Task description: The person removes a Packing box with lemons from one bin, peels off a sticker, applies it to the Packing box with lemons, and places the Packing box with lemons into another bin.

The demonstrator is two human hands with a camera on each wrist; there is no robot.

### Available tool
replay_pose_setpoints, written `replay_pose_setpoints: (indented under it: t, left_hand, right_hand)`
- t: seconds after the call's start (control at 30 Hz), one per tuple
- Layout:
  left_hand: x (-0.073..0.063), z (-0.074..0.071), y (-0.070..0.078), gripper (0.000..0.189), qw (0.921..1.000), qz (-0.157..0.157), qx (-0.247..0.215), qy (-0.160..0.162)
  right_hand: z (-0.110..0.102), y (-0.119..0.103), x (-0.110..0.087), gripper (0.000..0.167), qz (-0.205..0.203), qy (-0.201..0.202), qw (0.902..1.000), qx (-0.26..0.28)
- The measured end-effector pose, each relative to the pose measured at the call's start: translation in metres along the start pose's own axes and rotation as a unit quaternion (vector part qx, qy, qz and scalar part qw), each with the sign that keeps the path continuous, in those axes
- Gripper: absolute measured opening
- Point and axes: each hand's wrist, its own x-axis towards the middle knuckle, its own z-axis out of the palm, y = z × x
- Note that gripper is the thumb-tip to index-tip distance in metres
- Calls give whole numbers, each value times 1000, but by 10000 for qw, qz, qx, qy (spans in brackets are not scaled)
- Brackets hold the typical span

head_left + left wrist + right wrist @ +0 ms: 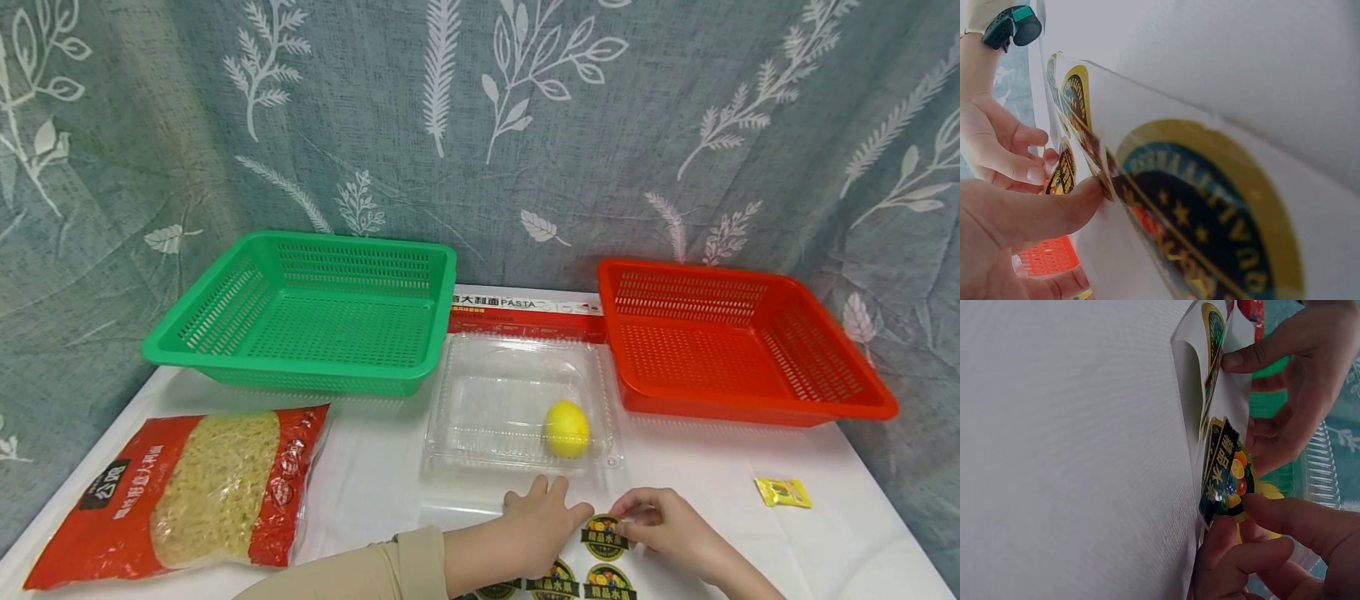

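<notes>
From my station I record the round sticker [604,537] on the near worktop [712,471], between the left hand [542,525] and right hand [667,527], its dark band running left to right. The right, the nearer, pinches the sticker's right edge, thumb against finger. The left has fingers spread, thumb on the sticker sheet [576,557]. Farther off: a clear container [480,443], yellow fruit [567,430] inside.

Round black-and-gold paper sticker [604,537] pinched by the right hand [671,531] at a glossy white sticker sheet [1107,106].
Printed fruit tops its gold-lettered banner; it stands tilted, any remaining attachment unclear. The left hand [538,527] rests its thumb on the sheet, among matching round stickers [610,583].
</notes>
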Motion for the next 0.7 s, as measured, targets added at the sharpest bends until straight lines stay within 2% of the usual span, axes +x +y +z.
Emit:
replay_pose_setpoints:
  t: [0.3, 0.7]
  left_hand:
    - [1, 1, 1, 70, 10000, -29, 29, 30]
    - [3, -1, -1, 60, 9999, -56, -100, -15]
  right_hand:
    - [-1, 1, -2, 9, -198, -74, 9998, 35]
    - [-4, -2, -4, 12, -233, 62, 9996, -173]
